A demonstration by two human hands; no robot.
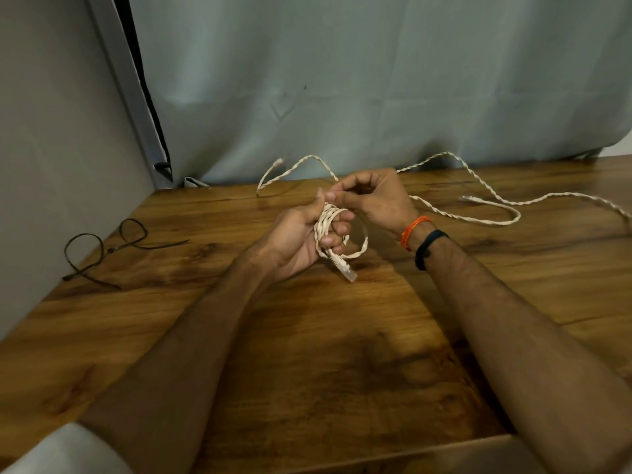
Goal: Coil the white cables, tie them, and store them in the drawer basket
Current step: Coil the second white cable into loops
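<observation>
My left hand (301, 234) grips a small coil of white twisted cable (330, 230) wound around its fingers. A clear plug (345, 268) hangs below the coil. Just above and right of it, my right hand (372, 196) pinches a strand of the same cable near the coil's top. The free end of that cable (294, 167) arcs left behind the hands and ends in a plug near the curtain. A second white cable (492, 203) lies loose across the table to the right. No drawer basket is in view.
Two dark cable ties (102, 248), looped, lie on the wooden table (307, 354) at the left, close to a grey wall. A pale curtain (376, 80) hangs behind the table's far edge. The table's near edge runs at the lower right.
</observation>
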